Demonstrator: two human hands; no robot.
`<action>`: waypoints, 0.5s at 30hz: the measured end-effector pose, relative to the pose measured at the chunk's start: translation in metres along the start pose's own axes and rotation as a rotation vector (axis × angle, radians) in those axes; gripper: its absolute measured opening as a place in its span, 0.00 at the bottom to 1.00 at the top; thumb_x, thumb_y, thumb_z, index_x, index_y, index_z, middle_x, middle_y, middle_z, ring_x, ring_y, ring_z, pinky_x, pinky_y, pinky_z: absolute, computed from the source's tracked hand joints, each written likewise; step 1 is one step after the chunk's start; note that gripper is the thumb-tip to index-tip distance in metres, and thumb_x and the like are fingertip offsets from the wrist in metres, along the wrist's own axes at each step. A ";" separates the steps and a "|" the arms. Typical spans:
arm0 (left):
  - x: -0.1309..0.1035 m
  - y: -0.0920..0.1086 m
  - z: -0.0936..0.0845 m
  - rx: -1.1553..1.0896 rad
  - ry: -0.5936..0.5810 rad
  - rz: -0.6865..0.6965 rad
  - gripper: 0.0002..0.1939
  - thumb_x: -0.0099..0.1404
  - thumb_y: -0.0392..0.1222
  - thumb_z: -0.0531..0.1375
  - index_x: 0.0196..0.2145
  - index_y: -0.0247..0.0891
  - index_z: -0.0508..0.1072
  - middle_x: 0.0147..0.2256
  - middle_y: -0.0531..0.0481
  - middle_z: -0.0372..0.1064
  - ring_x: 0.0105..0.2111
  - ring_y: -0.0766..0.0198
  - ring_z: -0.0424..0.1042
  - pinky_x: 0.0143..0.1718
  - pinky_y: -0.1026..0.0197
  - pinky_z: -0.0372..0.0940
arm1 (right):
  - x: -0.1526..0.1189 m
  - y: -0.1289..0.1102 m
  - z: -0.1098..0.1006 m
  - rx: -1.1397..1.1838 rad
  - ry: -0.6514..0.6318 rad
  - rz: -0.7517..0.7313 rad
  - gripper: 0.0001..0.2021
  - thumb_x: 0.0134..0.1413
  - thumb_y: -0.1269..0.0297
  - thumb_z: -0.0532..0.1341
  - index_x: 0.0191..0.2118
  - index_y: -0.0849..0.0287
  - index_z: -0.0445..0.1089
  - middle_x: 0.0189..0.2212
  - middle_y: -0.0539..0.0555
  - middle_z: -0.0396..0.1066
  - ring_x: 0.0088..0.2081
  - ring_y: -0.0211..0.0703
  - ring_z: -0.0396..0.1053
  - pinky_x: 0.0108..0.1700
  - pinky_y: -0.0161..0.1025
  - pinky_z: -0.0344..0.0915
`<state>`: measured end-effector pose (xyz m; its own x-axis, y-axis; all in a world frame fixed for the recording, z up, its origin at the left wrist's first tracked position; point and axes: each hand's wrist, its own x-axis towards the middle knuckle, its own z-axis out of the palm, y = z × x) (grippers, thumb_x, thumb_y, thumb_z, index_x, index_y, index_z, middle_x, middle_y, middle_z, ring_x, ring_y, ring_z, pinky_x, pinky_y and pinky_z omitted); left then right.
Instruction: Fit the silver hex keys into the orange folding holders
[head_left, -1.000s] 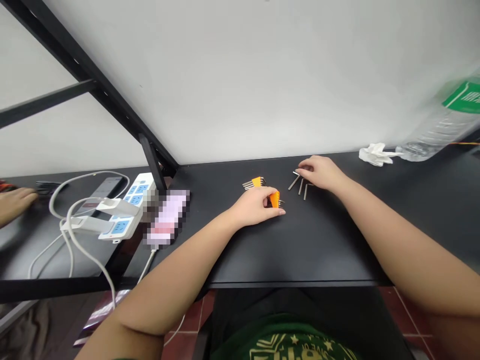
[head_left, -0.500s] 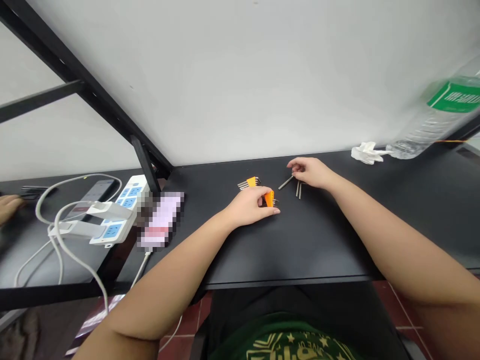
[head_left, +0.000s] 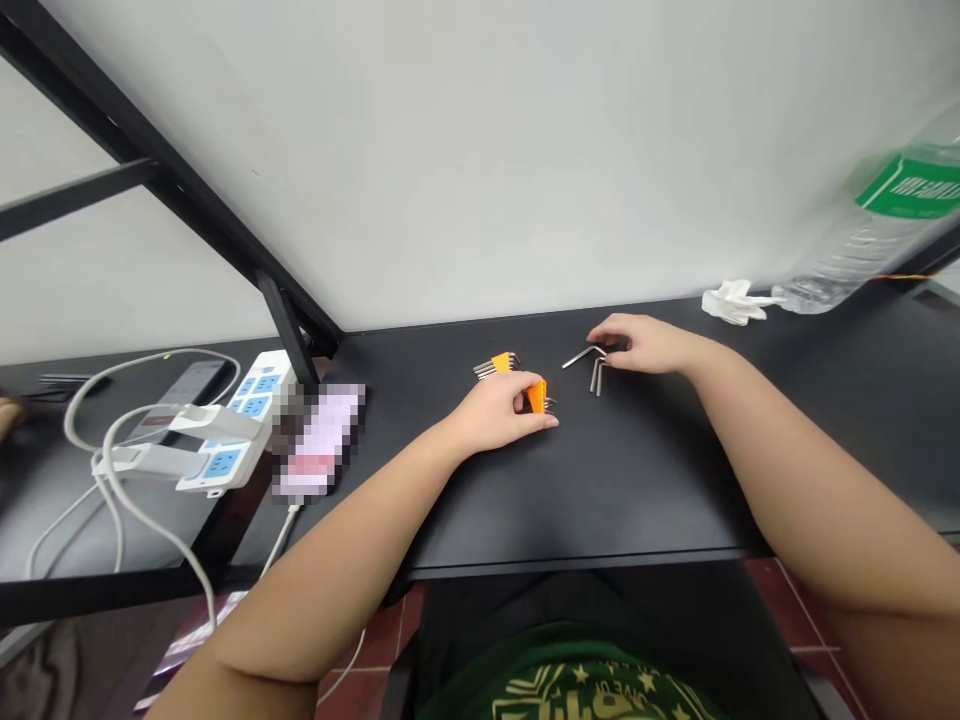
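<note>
- Between the middle and the back edge of the counter (head_left: 562, 500), both hands are busy with small metal hex keys; the step in hand looks like sorting keys beside their holder.
- The left hand (head_left: 496, 412) has its grip closed on an orange holder (head_left: 537, 396), thumb toward the front edge and fingers toward the back. Short bent key ends poke out of the holder on the side facing the right end.
- Just past that hand, nearer the back edge, lies a second orange piece (head_left: 500, 363) with a row of keys through it. Whether it joins the held one, I cannot tell.
- The right hand (head_left: 641, 344) reaches in from the right end. Its grip is parted, finger arched over the bends of the loose keys and thumb close by; nothing looks pinched, though I cannot tell whether the thumb touches metal.
- One loose key (head_left: 579, 357) slants toward the left end; a pair of keys (head_left: 595, 378) lies beside it, long arms pointing to the front edge.
- My judgement: lifting a single key would call for a narrow fingertip pinch that leaves its neighbours alone, while the left grip steadies the holder.
</note>
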<state>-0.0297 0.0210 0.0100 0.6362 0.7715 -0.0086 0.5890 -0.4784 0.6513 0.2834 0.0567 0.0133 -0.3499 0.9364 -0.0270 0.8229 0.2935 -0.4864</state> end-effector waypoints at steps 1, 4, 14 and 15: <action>0.000 0.000 0.000 0.000 0.001 0.003 0.21 0.59 0.60 0.68 0.41 0.43 0.76 0.30 0.55 0.68 0.30 0.63 0.67 0.32 0.60 0.60 | -0.001 -0.003 0.000 -0.020 -0.040 -0.036 0.24 0.49 0.67 0.64 0.54 0.52 0.77 0.55 0.56 0.74 0.50 0.52 0.73 0.53 0.44 0.70; 0.000 0.000 0.000 -0.001 0.008 0.010 0.20 0.58 0.59 0.69 0.40 0.43 0.76 0.29 0.55 0.68 0.30 0.63 0.67 0.32 0.60 0.60 | 0.000 -0.010 0.004 -0.087 -0.103 -0.073 0.18 0.50 0.69 0.64 0.49 0.53 0.78 0.52 0.57 0.73 0.45 0.50 0.73 0.47 0.42 0.70; 0.000 0.001 0.001 0.020 0.079 0.093 0.16 0.59 0.55 0.69 0.36 0.41 0.74 0.30 0.55 0.66 0.30 0.64 0.62 0.34 0.60 0.59 | 0.004 -0.025 0.023 -0.196 -0.043 -0.014 0.09 0.50 0.73 0.61 0.39 0.57 0.71 0.44 0.57 0.71 0.37 0.45 0.69 0.40 0.40 0.64; 0.000 0.001 0.001 0.028 0.083 0.102 0.16 0.60 0.54 0.69 0.36 0.41 0.73 0.30 0.55 0.66 0.30 0.64 0.62 0.34 0.60 0.59 | 0.003 -0.027 0.023 -0.205 -0.017 -0.022 0.10 0.50 0.72 0.62 0.40 0.57 0.72 0.44 0.58 0.71 0.39 0.47 0.69 0.41 0.40 0.64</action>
<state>-0.0286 0.0200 0.0098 0.6507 0.7498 0.1203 0.5375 -0.5667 0.6244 0.2496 0.0469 0.0064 -0.3748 0.9265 -0.0338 0.8882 0.3484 -0.2996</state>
